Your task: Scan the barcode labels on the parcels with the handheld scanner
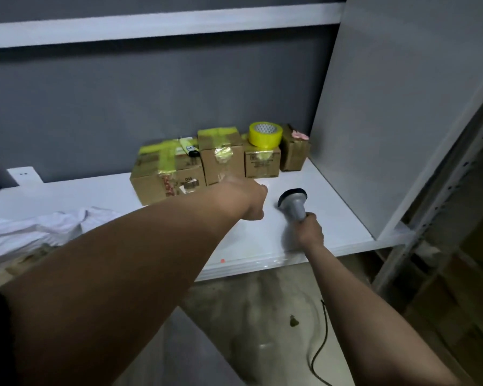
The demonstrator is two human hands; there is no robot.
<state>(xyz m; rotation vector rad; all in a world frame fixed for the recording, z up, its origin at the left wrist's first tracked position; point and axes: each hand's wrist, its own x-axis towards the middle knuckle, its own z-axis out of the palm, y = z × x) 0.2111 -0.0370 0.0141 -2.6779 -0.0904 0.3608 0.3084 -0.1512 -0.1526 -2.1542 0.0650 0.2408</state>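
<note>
Several cardboard parcels sealed with yellow tape stand in a row at the back of a white shelf [335,218]: a large parcel [165,176], a taller second parcel [221,160], a third parcel [262,164] and a fourth parcel [293,153]. My right hand [310,228] grips the handle of a grey handheld scanner [293,203], whose head faces the parcels just above the shelf. My left hand [247,199] is stretched out in front of the second parcel. Its fingers point away from me and are hidden behind the back of the hand.
A yellow tape roll [265,134] sits on the third parcel, and a pen-like object [188,147] lies on the large one. White cloth [39,227] is bunched at the shelf's left. A white side panel [402,107] closes the right. The scanner cable [321,344] hangs below.
</note>
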